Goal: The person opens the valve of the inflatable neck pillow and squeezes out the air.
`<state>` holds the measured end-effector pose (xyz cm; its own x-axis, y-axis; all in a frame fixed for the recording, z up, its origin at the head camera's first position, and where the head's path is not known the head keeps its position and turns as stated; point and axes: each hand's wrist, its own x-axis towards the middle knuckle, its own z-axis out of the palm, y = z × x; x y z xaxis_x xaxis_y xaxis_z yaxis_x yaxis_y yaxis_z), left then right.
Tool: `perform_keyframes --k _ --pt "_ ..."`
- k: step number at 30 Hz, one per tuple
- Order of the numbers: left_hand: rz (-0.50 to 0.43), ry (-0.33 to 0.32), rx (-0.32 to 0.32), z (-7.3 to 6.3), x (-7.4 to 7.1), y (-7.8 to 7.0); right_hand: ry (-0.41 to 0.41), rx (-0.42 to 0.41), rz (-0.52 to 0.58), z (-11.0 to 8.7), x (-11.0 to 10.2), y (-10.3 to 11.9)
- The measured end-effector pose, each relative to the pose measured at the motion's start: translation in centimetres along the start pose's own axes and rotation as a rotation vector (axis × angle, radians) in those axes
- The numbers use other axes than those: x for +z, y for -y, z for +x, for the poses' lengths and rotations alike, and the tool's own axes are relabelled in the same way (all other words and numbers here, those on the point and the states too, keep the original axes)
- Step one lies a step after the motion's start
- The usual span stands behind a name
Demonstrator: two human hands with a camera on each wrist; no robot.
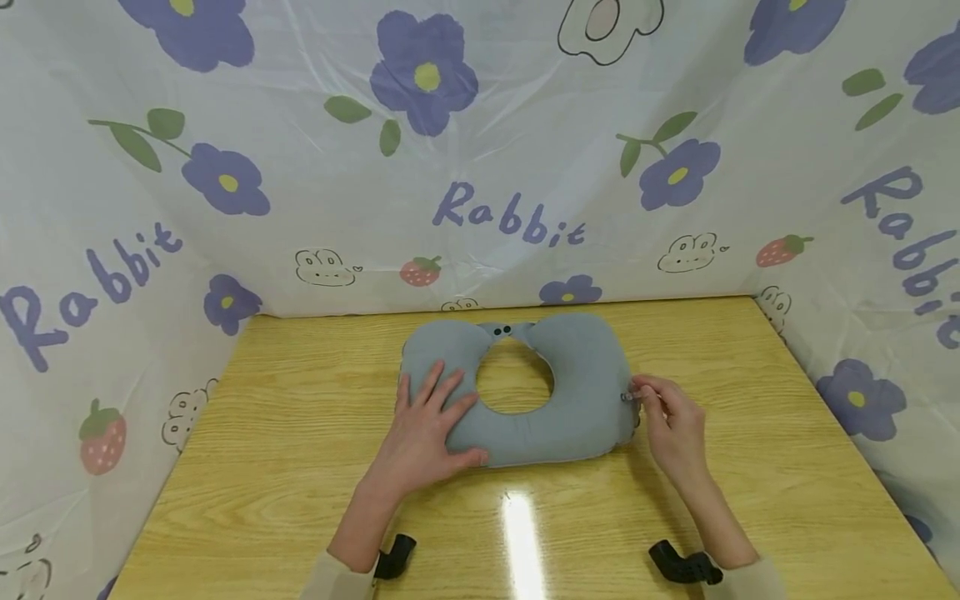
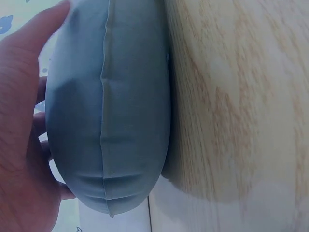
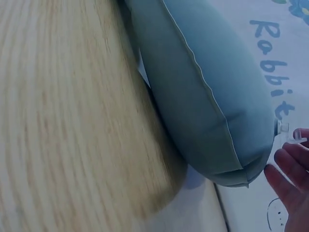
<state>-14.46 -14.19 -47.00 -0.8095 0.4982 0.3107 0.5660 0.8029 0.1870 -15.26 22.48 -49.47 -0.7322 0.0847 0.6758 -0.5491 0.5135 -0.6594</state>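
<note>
Visibly plump pillow (image 1: pixel 588 371), left fingers (image 1: pixel 430 385) spread on top, right fingers (image 1: pixel 660 387) pinching its clear valve (image 3: pixel 285 128).

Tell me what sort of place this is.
Probably an indoor space set up as a small work booth: a printed sheet with flowers and the word Rabbit hangs behind and on both sides of a wood-grain table, whose bright streak of reflected light hints at a lamp or window.

The surface (image 1: pixel 315 400) is of yellowish wood with visible grain. Directly on it lies one grey-blue inflatable neck pillow (image 1: pixel 525 437). Nearer to the person shines a white reflection (image 1: pixel 522 546).
</note>
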Motion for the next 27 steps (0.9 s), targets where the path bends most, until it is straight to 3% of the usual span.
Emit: perform_keyframes --k 4,8,13,19,27 --pt "-0.035 -0.007 -0.015 0.2 -0.2 -0.1 0.025 0.032 -0.029 0.7 0.1 0.3" --pt "-0.061 -0.038 -0.028 0.5 -0.4 -0.1 0.064 0.103 -0.137 2.1 0.3 0.8" --pt "-0.072 -0.086 -0.091 1.0 -1.0 0.1 0.150 0.192 -0.241 4.4 1.2 2.2" --pt "-0.043 -0.122 -0.147 2.5 -1.9 1.0 0.343 0.193 -0.347 7.0 2.7 3.3" --pt "-0.022 -0.036 -0.217 5.3 -3.1 2.3 0.610 0.175 -0.506 9.3 4.6 3.2"
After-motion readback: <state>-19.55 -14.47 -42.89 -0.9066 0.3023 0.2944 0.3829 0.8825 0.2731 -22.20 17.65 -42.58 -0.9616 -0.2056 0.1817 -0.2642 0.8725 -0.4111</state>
